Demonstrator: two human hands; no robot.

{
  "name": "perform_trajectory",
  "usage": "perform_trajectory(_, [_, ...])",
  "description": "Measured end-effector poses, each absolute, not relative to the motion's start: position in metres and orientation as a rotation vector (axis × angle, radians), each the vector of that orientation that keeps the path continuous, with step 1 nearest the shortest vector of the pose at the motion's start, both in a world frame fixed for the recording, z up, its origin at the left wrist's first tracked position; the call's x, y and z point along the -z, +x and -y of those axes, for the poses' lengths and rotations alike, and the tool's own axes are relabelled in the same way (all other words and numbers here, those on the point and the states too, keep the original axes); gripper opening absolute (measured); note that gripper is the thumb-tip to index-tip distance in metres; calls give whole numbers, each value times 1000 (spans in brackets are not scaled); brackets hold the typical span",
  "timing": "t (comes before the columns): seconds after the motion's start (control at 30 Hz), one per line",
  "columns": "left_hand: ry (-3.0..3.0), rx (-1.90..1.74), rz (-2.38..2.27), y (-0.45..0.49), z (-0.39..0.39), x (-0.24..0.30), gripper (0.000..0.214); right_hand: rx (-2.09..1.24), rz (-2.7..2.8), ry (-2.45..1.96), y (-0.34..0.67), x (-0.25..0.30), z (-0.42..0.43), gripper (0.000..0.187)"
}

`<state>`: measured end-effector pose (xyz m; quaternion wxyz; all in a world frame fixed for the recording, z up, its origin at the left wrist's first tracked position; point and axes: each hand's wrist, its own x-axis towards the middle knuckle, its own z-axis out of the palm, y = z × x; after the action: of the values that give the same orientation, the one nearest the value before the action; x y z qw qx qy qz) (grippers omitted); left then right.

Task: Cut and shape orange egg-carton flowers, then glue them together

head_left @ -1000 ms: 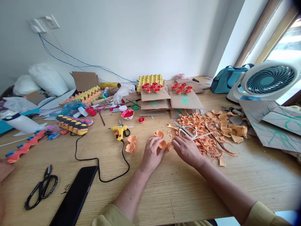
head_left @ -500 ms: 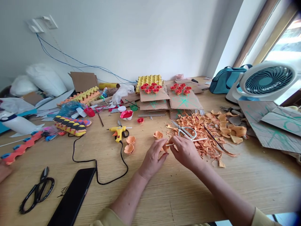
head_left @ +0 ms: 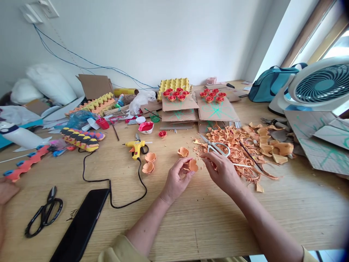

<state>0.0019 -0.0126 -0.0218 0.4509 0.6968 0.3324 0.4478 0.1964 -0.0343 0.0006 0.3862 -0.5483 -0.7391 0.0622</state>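
Above table (head_left: 207, 218), L hand (head_left: 176, 180) holds flower (head_left: 191, 165); R hand (head_left: 222, 171) prob. stick (head_left: 242, 165).

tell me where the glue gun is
In the head view, the yellow glue gun lies left of centre on the table, just beyond two orange paper cups, left of the left hand.

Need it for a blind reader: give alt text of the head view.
Left hand holds an orange paper flower; right hand pinches a thin stick beside it, over a wooden table littered with orange scraps.
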Motion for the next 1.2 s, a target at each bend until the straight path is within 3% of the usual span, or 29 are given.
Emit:
perform_trajectory(0.37, [1628,-1021,-777,0,12,22,34,-303,1964,-1395,190,-2,37,13])
perform_trajectory(0.6, [1705,-1010,-788,-2,13,21,30,-334,2054,-1405,191,0,38,25])
perform_trajectory(1.03, [2032,-1119,-938,6,21,25,36,-283,2063,-1442,182,0,40,26])
perform_trajectory(1.2, [2059,-1158,-1029,10,18,30,26,-253,2083,-1406,179,5,39,23])
